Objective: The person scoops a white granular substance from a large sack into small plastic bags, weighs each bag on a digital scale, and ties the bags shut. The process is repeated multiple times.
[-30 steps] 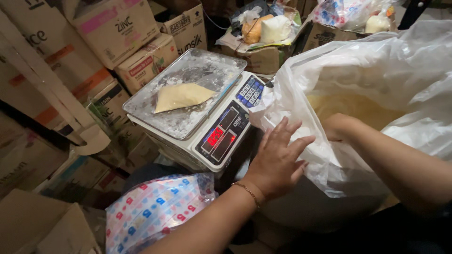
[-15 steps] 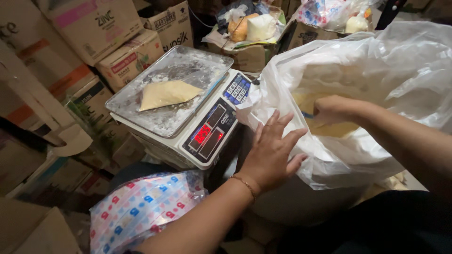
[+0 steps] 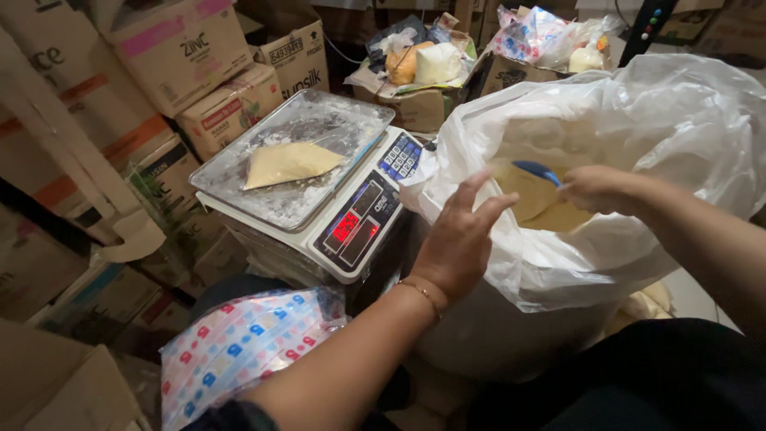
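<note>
A: Head view. Where are the hands sitting relative to the scale point(image 3: 363, 223)?

B: Both are working to the right of the scale. The left hand point(image 3: 459, 239) is lying open with its fingers spread, pressing the near rim of the white plastic bag point(image 3: 638, 104) just beside the scale's keypad. It is gripping nothing.

A: And the right?

B: The right hand point(image 3: 598, 190) is inside the bag mouth, further right of the scale, and is closing around the handle of a blue scoop point(image 3: 536, 169). The scoop is hanging just over the yellowish powder point(image 3: 542, 203). I can't tell whether it is loaded.

A: What's on the scale?

B: A metal tray point(image 3: 319, 120) is resting on top, with a small clear pouch point(image 3: 289, 162) of the same yellowish stuff lying flat in it. The red display is glowing.

A: Which step, in your read?

B: It looks like scooping is going on, with the left hand bracing the bag open.

A: What would the next move call for?

B: My judgement is that it calls for keeping the scoop level, clearing the floppy bag rim, and keeping the left hand holding that rim down.

A: Anything else around?

B: A pack of patterned bags point(image 3: 239, 343) is lying below the scale, on the near side. Cardboard boxes point(image 3: 183, 48) are stacked left of and behind the scale.
</note>
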